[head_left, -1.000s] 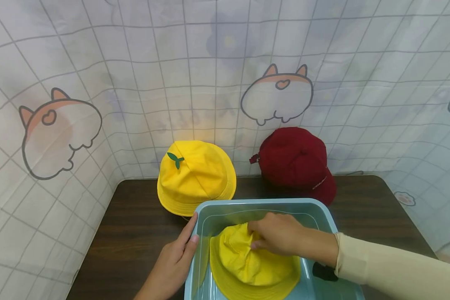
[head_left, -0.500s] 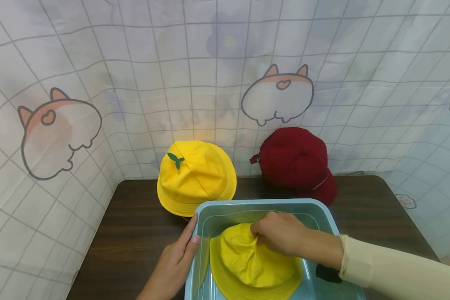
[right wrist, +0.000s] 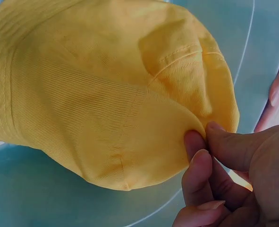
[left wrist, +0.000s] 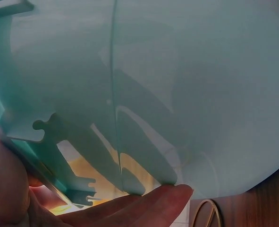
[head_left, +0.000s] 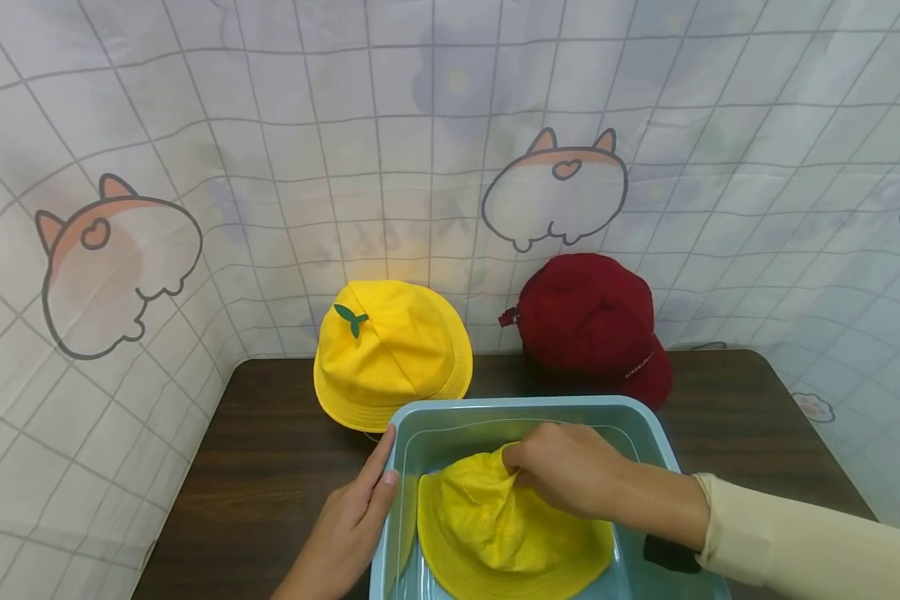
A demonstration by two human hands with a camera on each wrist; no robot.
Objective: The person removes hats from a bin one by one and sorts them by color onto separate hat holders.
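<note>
A yellow bucket hat (head_left: pixel 487 521) lies in the light blue plastic basin (head_left: pixel 525 403), brim toward the person. My right hand (head_left: pixel 570 471) pinches the cloth of its crown between thumb and fingers, pulling up a fold. In the right wrist view the pinched cloth of the hat (right wrist: pixel 82 109) shows close up, at the tips of the right hand (right wrist: pixel 233 175). On the basin's left side my left hand (head_left: pixel 348 521) grips the rim, thumb on the edge. The left wrist view shows its fingers (left wrist: pixel 153 208) along the basin's outer wall (left wrist: pixel 215 94).
Behind the basin stand a second yellow bucket hat (head_left: pixel 393 350) with a green sprout and a dark red cap (head_left: pixel 588 317). Both sit on the dark wooden table (head_left: pixel 270 467), against a patterned curtain (head_left: pixel 390 125). A dark object (head_left: pixel 671 553) shows under the right wrist.
The right hand has drifted slightly right, and the hat in the basin has shifted a little the same way. The left hand and the other hats stay put.
</note>
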